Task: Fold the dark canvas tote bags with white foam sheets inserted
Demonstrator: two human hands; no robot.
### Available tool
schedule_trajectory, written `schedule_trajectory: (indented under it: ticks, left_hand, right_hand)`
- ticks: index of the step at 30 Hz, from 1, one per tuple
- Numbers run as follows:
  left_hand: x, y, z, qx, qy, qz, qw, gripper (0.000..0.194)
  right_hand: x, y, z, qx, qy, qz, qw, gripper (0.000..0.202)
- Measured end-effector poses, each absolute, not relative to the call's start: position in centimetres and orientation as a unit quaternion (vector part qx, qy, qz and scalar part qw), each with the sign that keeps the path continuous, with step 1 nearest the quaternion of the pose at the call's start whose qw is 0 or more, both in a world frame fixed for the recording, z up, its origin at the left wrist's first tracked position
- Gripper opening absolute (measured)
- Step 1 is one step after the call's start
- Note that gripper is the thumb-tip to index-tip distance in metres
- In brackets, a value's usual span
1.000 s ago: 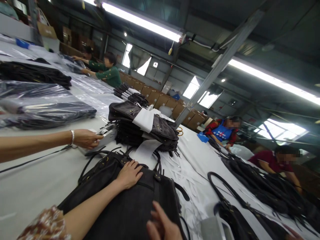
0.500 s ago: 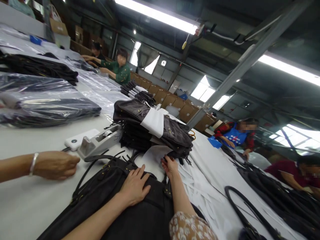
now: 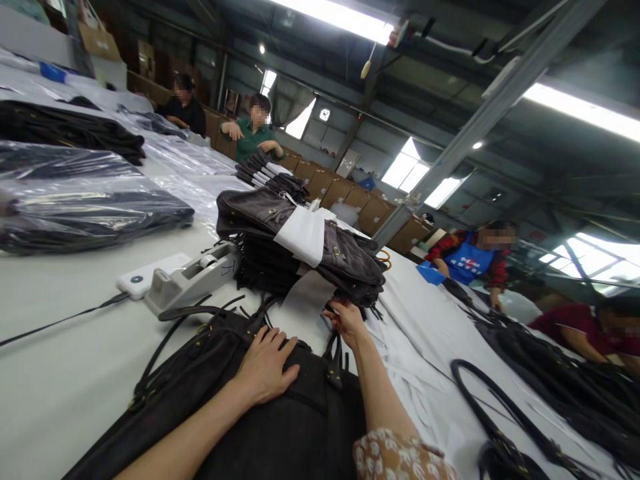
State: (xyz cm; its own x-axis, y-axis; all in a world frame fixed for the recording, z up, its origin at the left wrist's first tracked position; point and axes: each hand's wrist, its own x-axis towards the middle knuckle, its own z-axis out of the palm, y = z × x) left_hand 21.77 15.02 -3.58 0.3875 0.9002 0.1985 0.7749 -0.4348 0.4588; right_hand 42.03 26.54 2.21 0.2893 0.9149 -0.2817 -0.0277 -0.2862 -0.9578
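Observation:
A black handbag (image 3: 300, 427) with handles and small brass-coloured fittings lies in front of me on the white table. My left hand (image 3: 267, 367) rests flat on its upper side, fingers stretched out. Beyond the bag's top edge, my right hand (image 3: 347, 323) has its thumb and fingers pinched together. Its fingertips are at the edge of a curved white paper strip (image 3: 307, 293) and close above a bag handle (image 3: 334, 357); what is between them is hidden. Just behind stands a stack of dark bags (image 3: 345, 257), the top one wrapped with a white paper band (image 3: 301, 235).
A grey tape dispenser (image 3: 193, 280) and a white device (image 3: 143, 277) with a black strap sit left of the stack. Plastic-wrapped bags (image 3: 100, 213) lie farther left. Loose paper strips (image 3: 405, 387) and a black handle (image 3: 490, 393) are at right. Several co-workers stand around the table.
Another person's hand with a bracelet has gone from the left side. My right hand has shifted slightly right; my left stays on the bag. The co-worker in green has straightened up.

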Motion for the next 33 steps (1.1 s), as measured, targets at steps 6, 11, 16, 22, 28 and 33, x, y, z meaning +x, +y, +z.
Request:
schedule_trajectory:
  ticks: [6,11,16,22,28,33]
  left_hand:
    - [21.9,15.2,-4.0,0.82,0.511,0.215,0.139,0.052]
    - [21.9,15.2,-3.8,0.817,0.515,0.217,0.146,0.054]
    - [21.8,15.0,-3.3,0.816,0.511,0.219,0.16,0.051]
    - [21.7,14.8,-2.7,0.808,0.509,0.238,0.18,0.048]
    - [21.7,14.8,-2.7,0.802,0.509,0.249,0.191,0.049]
    - [22.0,15.0,-3.2,0.797,0.515,0.257,0.183,0.048]
  right_hand:
    - [39.4,26.6,0.6,-0.652,-0.319,0.494,0.478,0.037]
    - [38.0,26.7,1.1,-0.647,-0.33,0.522,0.446,0.028]
    - [37.5,27.2,4.1,-0.64,-0.354,0.507,0.456,0.017]
    - [37.2,27.9,4.5,-0.639,-0.378,0.475,0.473,0.027]
    - [38.0,29.9,3.3,-0.621,-0.394,0.446,0.509,0.048]
    - [38.1,31.4,2.7,-0.608,-0.403,0.432,0.531,0.044]
